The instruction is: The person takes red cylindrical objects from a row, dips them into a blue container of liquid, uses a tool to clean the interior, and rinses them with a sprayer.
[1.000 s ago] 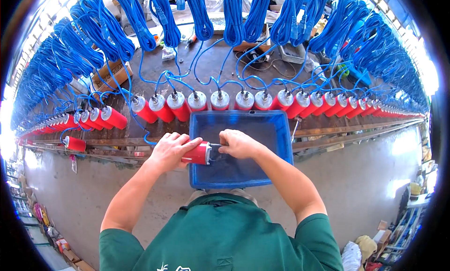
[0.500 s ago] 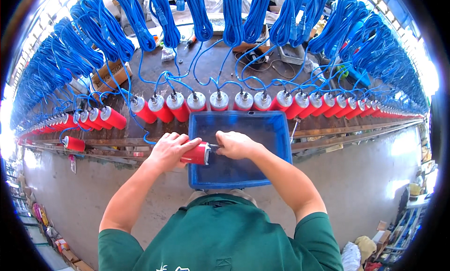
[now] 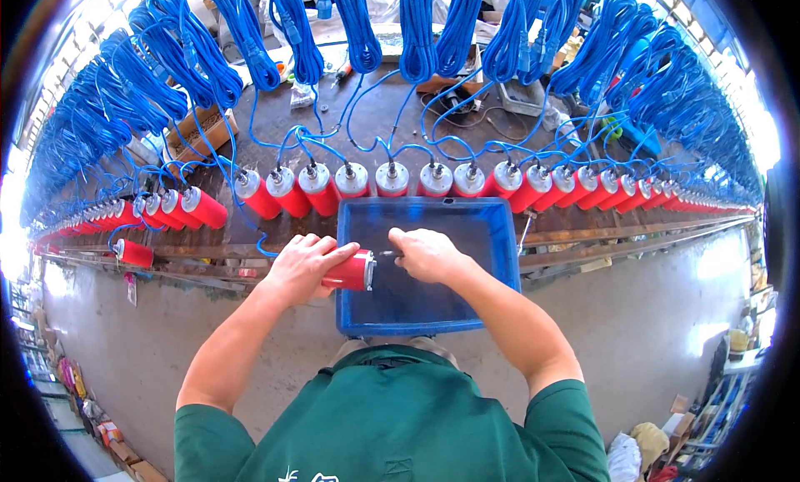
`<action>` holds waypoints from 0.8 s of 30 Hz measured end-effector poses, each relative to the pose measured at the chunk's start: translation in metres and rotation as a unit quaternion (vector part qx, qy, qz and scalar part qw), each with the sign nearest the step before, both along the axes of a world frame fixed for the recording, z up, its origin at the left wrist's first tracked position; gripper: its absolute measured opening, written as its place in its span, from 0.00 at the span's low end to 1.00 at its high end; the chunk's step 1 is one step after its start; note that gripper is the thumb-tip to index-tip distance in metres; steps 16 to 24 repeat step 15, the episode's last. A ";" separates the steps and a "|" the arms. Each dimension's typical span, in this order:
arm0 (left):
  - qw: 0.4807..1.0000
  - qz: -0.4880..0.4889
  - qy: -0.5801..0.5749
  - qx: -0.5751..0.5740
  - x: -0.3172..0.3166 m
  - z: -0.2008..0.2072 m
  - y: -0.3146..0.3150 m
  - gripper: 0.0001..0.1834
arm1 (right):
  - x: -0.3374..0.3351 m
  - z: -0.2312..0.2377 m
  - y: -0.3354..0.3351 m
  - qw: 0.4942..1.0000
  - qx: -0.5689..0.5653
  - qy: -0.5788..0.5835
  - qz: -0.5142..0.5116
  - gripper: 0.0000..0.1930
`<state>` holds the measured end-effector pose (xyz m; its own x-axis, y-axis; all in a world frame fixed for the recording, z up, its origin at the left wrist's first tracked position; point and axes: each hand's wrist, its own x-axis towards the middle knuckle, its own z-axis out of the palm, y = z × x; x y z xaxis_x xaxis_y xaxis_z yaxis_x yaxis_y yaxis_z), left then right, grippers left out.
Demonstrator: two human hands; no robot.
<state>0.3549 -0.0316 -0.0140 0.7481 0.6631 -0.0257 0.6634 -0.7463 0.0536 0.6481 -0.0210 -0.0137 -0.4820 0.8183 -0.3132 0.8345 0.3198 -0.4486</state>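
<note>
My left hand [image 3: 298,267] is wrapped round a red cylinder [image 3: 353,270] that lies on its side, its silver end cap facing right. The cylinder is over the left side of a blue plastic tub [image 3: 425,325]. Just right of the cap, my right hand [image 3: 427,255] is closed with its thumb up. A small dark, slender piece [image 3: 389,254] sticks out from its fingers toward the cap, with a narrow gap between them. Most of that piece is hidden by the fingers, so its kind cannot be made out.
Red cylinders with silver caps [image 3: 392,179] line the edge of a dark bench [image 3: 392,115], blue cables running from them. Coiled blue cables [image 3: 417,40] hang above. An open cardboard box [image 3: 200,136] holds small parts. One red cylinder [image 3: 133,253] lies apart at left.
My right hand has shifted right, away from the cylinder's cap, drawing the dark slender piece off it. The left hand and cylinder have stayed almost still.
</note>
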 end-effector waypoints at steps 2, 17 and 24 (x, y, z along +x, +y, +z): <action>1.000 0.005 -0.013 -0.003 -0.002 -0.002 0.001 0.51 | 0.007 0.002 -0.001 1.000 -0.003 -0.011 -0.029 0.16; 0.999 -0.035 -0.030 0.025 0.006 -0.013 0.011 0.35 | -0.051 0.186 -0.055 0.996 0.038 -0.063 0.057 0.20; 0.999 -0.035 -0.030 0.025 0.006 -0.013 0.011 0.35 | -0.051 0.186 -0.055 0.996 0.038 -0.063 0.057 0.20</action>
